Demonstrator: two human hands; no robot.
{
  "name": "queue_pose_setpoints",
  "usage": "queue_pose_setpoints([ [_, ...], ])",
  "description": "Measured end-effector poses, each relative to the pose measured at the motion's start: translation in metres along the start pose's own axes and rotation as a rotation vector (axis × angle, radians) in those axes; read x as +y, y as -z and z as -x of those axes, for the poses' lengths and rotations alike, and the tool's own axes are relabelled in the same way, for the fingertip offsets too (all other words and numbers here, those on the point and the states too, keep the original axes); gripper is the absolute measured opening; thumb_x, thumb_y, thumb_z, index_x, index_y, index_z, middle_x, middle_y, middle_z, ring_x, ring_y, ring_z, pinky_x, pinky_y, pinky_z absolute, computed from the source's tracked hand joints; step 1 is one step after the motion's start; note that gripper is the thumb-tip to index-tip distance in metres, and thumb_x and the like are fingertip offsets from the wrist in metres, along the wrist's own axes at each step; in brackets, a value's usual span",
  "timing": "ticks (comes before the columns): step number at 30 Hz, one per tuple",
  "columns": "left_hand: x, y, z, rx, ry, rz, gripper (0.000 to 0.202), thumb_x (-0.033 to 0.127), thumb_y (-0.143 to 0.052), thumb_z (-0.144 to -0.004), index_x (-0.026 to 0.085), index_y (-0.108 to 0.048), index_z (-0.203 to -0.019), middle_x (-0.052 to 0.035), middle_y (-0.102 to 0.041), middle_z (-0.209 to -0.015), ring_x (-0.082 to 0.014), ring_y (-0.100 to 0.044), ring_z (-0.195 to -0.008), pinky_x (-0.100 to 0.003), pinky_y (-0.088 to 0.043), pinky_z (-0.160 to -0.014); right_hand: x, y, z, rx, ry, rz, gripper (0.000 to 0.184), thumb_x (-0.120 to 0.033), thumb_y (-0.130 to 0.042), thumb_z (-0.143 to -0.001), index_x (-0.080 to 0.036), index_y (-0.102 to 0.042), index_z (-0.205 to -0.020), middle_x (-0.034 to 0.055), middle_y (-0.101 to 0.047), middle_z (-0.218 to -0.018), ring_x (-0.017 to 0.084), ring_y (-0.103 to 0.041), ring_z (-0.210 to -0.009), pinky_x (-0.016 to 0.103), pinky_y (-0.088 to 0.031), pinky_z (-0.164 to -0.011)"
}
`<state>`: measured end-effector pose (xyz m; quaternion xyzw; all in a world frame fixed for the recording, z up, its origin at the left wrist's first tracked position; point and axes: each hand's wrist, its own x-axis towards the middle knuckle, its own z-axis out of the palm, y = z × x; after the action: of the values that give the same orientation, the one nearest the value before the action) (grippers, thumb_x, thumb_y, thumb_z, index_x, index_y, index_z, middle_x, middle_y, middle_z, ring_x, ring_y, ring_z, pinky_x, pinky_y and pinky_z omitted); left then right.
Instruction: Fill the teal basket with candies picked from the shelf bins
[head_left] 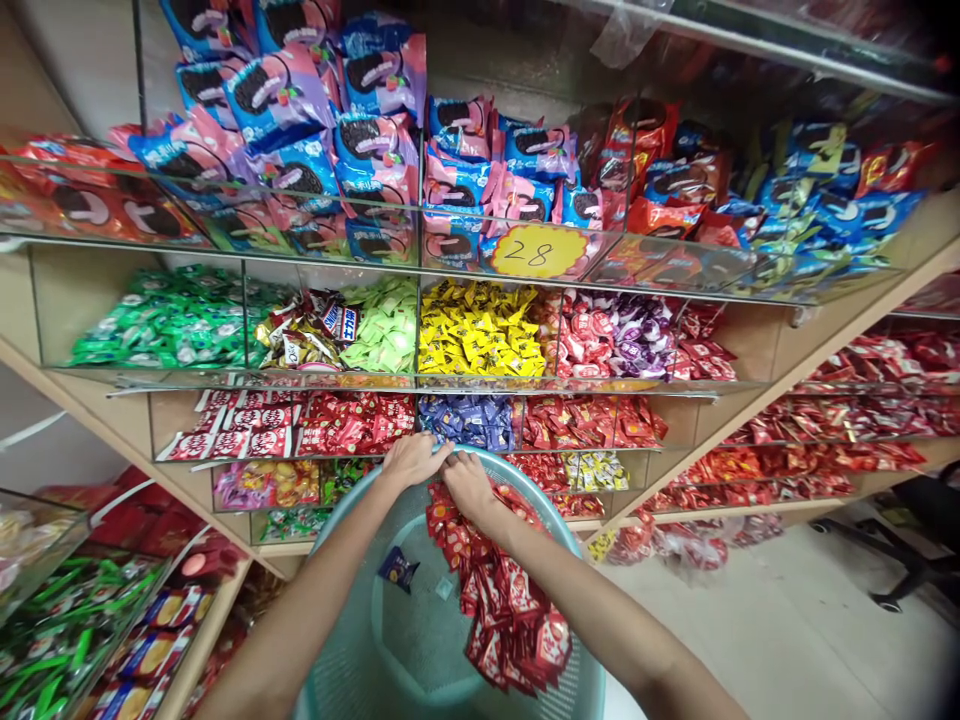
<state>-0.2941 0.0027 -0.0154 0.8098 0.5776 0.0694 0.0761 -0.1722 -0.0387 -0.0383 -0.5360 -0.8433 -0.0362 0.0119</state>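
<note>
A teal plastic basket (pixel 337 590) with slotted walls stands below me, tilted against the lower shelves. My left hand (pixel 412 462) is closed over its far rim. Close beside it, just inside that rim, my right hand (pixel 469 482) has its fingers curled; what they hold, if anything, is hidden. Many red candy packets (pixel 517 610) lie heaped along the basket's right side, under my right forearm. One dark blue packet (pixel 398 569) and a small clear, pale piece (pixel 444 587) rest on the bottom at the left.
Glass-fronted shelves ahead hold green candies (pixel 172 320), yellow candies (pixel 480 330) and blue packets (pixel 469 420). Blue-pink cookie packs (pixel 277 95) fill the top shelf, with a yellow price tag (pixel 538 250). Another display (pixel 82 620) stands at left; a chair base (pixel 889 570) is at right.
</note>
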Motion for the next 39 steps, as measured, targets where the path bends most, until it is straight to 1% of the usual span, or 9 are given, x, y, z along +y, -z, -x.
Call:
queue_pose_setpoints([
  [4,0.0,0.0,0.001,0.003,0.0,0.018,0.059,0.06,-0.02,-0.083,0.02,-0.064,-0.088,-0.0082,-0.065,-0.096,-0.0246,-0.06,-0.088,-0.032,-0.042,-0.074,-0.004,0.002,0.008,0.028,0.028,0.005,0.029,-0.011,-0.036,-0.084,-0.008,-0.054,-0.107,0.0174,-0.056,-0.103,0.025,-0.046,-0.098,0.038,-0.035,-0.082],
  [10,0.001,0.002,0.002,-0.017,0.024,0.009,0.06,0.061,-0.021,-0.082,0.02,-0.064,-0.091,-0.0084,-0.065,-0.099,-0.0242,-0.06,-0.089,-0.031,-0.042,-0.073,-0.021,-0.003,0.02,-0.027,0.349,-0.021,0.036,-0.046,-0.056,-0.074,-0.017,-0.06,-0.095,0.0115,-0.054,-0.108,0.026,-0.042,-0.104,0.045,-0.031,-0.09],
  [13,0.001,0.002,0.001,-0.016,0.009,0.0,0.062,0.062,-0.019,-0.082,0.02,-0.064,-0.091,-0.0093,-0.065,-0.098,-0.0246,-0.06,-0.088,-0.031,-0.042,-0.073,-0.023,-0.01,0.018,-0.099,0.342,0.014,0.027,-0.039,-0.058,-0.074,-0.016,-0.064,-0.088,0.0104,-0.058,-0.103,0.025,-0.044,-0.102,0.045,-0.03,-0.092],
  [17,0.0,0.001,0.001,-0.005,0.001,-0.01,0.063,0.062,-0.018,-0.082,0.02,-0.064,-0.091,-0.0094,-0.065,-0.098,-0.0243,-0.06,-0.088,-0.031,-0.042,-0.073,-0.017,-0.015,0.017,-0.099,0.249,0.046,0.021,-0.025,-0.05,-0.081,-0.013,-0.066,-0.089,0.012,-0.059,-0.103,0.025,-0.045,-0.102,0.046,-0.027,-0.095],
  [21,-0.001,-0.001,0.001,0.017,-0.017,-0.026,0.064,0.063,-0.016,-0.082,0.02,-0.063,-0.09,-0.0094,-0.066,-0.095,-0.0245,-0.061,-0.085,-0.031,-0.043,-0.069,-0.015,-0.016,0.019,-0.07,0.169,0.06,0.025,-0.031,-0.052,-0.079,-0.013,-0.067,-0.088,0.0144,-0.058,-0.103,0.027,-0.044,-0.103,0.048,-0.026,-0.094],
  [28,-0.001,-0.001,0.001,0.003,-0.002,-0.013,0.065,0.064,-0.016,-0.081,0.021,-0.063,-0.09,-0.0091,-0.065,-0.096,-0.0241,-0.061,-0.087,-0.031,-0.042,-0.071,-0.011,-0.006,0.03,-0.005,0.168,0.01,0.037,-0.047,-0.049,-0.079,-0.014,-0.064,-0.089,0.0131,-0.057,-0.098,0.026,-0.043,-0.099,0.045,-0.028,-0.089],
  [33,0.001,0.001,0.001,-0.012,0.01,0.006,0.065,0.064,-0.017,-0.08,0.02,-0.063,-0.092,-0.0091,-0.065,-0.098,-0.0244,-0.06,-0.089,-0.031,-0.042,-0.073,0.006,0.012,0.037,0.074,0.124,0.036,0.022,-0.015,-0.038,-0.085,-0.015,-0.059,-0.092,0.0105,-0.056,-0.094,0.022,-0.045,-0.092,0.038,-0.033,-0.079],
  [35,0.001,0.001,0.002,-0.013,0.007,0.003,0.066,0.064,-0.017,-0.08,0.02,-0.063,-0.091,-0.0091,-0.065,-0.097,-0.0247,-0.06,-0.089,-0.031,-0.042,-0.072,0.008,0.015,0.039,0.086,0.175,0.029,0.022,-0.012,-0.039,-0.083,-0.016,-0.059,-0.092,0.0094,-0.057,-0.093,0.022,-0.044,-0.093,0.037,-0.032,-0.079],
  [39,0.0,0.0,0.001,0.004,-0.001,-0.013,0.067,0.064,-0.015,-0.081,0.019,-0.063,-0.09,-0.0096,-0.065,-0.096,-0.0255,-0.06,-0.087,-0.032,-0.043,-0.07,-0.001,0.006,0.042,0.042,0.502,-0.031,0.019,-0.027,-0.046,-0.083,-0.018,-0.059,-0.092,0.0068,-0.058,-0.099,0.021,-0.042,-0.099,0.039,-0.03,-0.087],
])
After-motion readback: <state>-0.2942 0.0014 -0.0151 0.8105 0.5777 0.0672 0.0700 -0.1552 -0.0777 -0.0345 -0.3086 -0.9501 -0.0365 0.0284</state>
